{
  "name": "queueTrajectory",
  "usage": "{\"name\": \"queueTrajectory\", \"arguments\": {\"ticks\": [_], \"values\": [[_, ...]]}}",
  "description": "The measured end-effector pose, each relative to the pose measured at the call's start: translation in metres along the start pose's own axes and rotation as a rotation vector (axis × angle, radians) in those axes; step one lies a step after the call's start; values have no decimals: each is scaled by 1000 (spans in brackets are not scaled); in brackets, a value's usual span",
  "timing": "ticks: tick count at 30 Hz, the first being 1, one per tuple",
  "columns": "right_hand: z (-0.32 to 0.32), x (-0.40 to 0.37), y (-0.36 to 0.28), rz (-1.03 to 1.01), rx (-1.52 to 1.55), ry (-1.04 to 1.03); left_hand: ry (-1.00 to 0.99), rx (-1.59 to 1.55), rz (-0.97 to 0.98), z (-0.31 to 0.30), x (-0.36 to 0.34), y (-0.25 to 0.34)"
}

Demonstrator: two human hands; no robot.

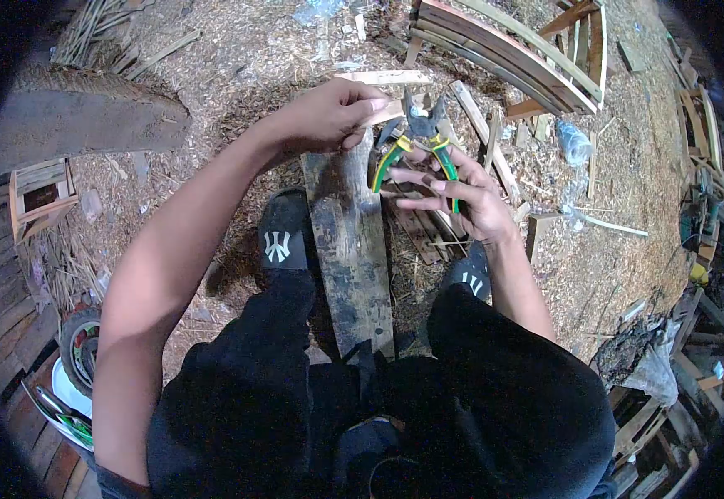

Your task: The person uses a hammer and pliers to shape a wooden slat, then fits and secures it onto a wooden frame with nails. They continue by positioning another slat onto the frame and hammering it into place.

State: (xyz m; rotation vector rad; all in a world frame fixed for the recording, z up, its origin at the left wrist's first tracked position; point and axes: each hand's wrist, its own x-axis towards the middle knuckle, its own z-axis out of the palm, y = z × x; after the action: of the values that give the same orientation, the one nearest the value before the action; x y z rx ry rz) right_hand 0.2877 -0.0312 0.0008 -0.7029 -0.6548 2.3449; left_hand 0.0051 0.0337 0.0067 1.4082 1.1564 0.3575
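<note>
My left hand [324, 116] pinches a short pale wood strip [387, 114] between thumb and fingers. Pliers [439, 150] with green and yellow handles rest in my right hand [483, 204], whose fingers reach around and between the spread handles. Their jaws point away from me, parted, close to the strip's right end. Whether the jaws touch the wood I cannot make out. Below both hands, a worn wooden plank [349, 258] runs lengthwise between my legs.
Wood shavings and offcuts cover the ground. A slatted wooden frame [516, 54] lies at the upper right, near a clear plastic bottle [574, 143]. A thick timber beam [87, 116] juts in from the left. A white container [71, 395] with tools stands lower left.
</note>
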Motion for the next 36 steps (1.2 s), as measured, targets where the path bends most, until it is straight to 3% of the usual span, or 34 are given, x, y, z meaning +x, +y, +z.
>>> {"name": "queueTrajectory", "arguments": {"ticks": [5, 19, 36], "values": [[-13, 0, 7, 34, -63, 19, -128, -1, 81, -6, -3, -3], [7, 4, 18, -23, 133, -182, -143, -175, 83, -8, -13, 8], [18, 5, 22, -26, 215, -77, -156, -166, 41, -9, -16, 16]]}}
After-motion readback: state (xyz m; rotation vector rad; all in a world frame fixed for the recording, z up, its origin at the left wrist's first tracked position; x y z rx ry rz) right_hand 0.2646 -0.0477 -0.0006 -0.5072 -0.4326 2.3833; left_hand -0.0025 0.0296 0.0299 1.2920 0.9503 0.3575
